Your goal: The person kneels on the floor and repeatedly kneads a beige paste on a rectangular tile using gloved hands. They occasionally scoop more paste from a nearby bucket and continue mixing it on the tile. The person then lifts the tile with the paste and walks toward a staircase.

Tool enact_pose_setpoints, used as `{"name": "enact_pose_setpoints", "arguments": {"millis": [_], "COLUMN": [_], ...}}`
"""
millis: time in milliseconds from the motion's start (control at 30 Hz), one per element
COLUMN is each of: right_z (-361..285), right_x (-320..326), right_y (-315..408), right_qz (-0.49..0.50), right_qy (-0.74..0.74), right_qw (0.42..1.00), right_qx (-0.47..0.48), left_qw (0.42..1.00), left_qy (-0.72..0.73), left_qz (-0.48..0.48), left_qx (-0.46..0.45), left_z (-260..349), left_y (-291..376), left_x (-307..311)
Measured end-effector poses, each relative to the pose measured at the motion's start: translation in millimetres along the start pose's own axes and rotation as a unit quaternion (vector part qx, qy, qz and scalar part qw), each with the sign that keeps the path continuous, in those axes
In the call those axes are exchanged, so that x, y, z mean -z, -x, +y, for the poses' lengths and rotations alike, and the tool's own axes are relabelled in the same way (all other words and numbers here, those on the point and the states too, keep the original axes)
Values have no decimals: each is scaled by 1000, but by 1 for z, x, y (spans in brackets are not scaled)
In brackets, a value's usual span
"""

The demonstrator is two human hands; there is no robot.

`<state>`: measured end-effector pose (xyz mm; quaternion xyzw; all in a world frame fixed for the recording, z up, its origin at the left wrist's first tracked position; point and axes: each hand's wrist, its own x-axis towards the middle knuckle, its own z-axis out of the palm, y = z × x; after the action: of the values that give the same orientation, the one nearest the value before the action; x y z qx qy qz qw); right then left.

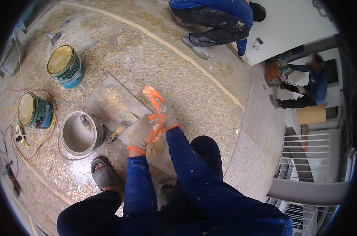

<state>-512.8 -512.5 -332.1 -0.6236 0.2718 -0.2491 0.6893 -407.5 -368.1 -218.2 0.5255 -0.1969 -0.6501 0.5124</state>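
Observation:
My left hand [140,132] and my right hand [163,110] wear beige knit work gloves with orange coating, and they touch each other above a flat board [92,100] on the floor. The right hand's orange fingers stretch away from me, with nothing seen in them. The left hand's fingers lie at the right palm; whether they pinch the glove is unclear. Beige putty [115,98] is smeared on the board. A putty knife [116,134] lies at its left edge. A beige lump [155,148], perhaps putty, shows beneath the left wrist. An open pail [79,134] of pale material, holding a tool, stands left.
Two lidded paint pails [65,66] [36,110] stand farther left. Red and yellow cords [53,121] loop on the speckled floor beside a corded power tool [12,178]. One person [222,26] crouches by a white wall ahead; another [311,82] works at right near a white railing [305,153].

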Motion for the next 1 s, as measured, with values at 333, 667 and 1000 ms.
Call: {"name": "enact_pose_setpoints", "arguments": {"millis": [333, 667, 1000], "right_z": [-70, -92, -113], "right_x": [-11, -61, -76], "right_y": [8, 59, 80], "right_qz": [57, -123, -52], "right_qy": [30, 73, -126], "right_qw": [998, 931, 937], "right_qx": [-27, -336, -323], "left_qw": [976, 646, 742], "left_qy": [167, 718, 542], "left_qz": [63, 125, 320], "left_qx": [-128, -227, -230], "left_z": [-34, -17, 2], "left_y": [-32, -32, -35], "left_x": [41, 25, 19]}}
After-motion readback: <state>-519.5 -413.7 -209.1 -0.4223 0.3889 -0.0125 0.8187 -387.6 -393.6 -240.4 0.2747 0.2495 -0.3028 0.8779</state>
